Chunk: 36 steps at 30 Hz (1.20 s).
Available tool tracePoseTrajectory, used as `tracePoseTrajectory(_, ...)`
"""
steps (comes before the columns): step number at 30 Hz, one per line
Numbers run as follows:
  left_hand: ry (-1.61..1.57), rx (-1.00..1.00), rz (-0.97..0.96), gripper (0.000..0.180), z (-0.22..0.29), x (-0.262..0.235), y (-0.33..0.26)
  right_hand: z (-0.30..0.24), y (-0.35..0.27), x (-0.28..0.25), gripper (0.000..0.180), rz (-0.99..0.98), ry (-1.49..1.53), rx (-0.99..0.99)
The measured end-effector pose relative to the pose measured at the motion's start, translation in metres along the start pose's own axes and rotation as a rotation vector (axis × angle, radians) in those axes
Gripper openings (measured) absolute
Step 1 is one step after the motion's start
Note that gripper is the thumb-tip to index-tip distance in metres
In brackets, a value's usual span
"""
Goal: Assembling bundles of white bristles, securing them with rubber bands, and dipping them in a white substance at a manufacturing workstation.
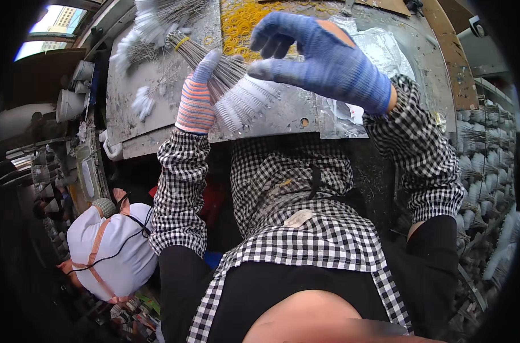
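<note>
My left hand (pixel 196 97), in a striped orange and blue knit glove, grips a bundle of thin wire brushes (pixel 237 94) with white bristle ends that fan out toward me. A yellow rubber band (pixel 182 42) binds the far wire ends. My right hand (pixel 320 57), in a blue glove with grey fingertips, hovers just right of the bundle, fingers curled and apart, one fingertip near the wires. Both hands are over a worn grey metal table (pixel 157 108).
A heap of yellow rubber bands (pixel 246 23) lies at the table's far side. More bundled brushes (pixel 151 23) lie at the far left. Stacked brush bundles (pixel 488 171) fill the right side. A white cloth bag (pixel 108 251) sits lower left.
</note>
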<state>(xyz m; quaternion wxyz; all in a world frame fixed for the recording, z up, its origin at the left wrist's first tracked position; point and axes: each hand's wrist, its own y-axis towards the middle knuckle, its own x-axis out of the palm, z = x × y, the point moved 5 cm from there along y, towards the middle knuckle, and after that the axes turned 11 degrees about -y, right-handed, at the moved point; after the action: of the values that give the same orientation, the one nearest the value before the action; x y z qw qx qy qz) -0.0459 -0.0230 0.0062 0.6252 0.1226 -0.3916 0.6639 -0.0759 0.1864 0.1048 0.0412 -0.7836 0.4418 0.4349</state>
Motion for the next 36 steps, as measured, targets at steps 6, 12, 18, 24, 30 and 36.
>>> tracePoseTrajectory(6, 0.106, -0.115, -0.189, 0.048, -0.009, -0.004, 0.009, 0.028, 0.013, 0.040, 0.043, -0.228, -0.063, -0.078)
tracePoseTrajectory(12, 0.171, -0.057, -0.308, 0.037, -0.012, 0.009, 0.006, 0.036, -0.006, 0.049, 0.031, -0.215, -0.008, -0.090)
tracePoseTrajectory(18, 0.063, -0.070, -0.353, 0.033, -0.013, -0.020, 0.024, 0.025, -0.014, 0.035, 0.011, 0.012, -0.170, -0.365)
tracePoseTrajectory(24, 0.245, 0.079, -0.204, 0.046, -0.012, 0.004, 0.024, 0.021, -0.018, 0.039, 0.016, -0.080, -0.380, -0.126)
tracePoseTrajectory(30, 0.306, 0.196, -0.156, 0.033, -0.004, 0.008, 0.030, 0.028, -0.014, 0.043, 0.020, 0.021, -0.497, -0.133)
tracePoseTrajectory(36, 0.406, 0.360, -0.085, 0.028, -0.001, 0.026, 0.031, 0.045, -0.016, 0.034, 0.028, -0.194, -0.120, 0.077)
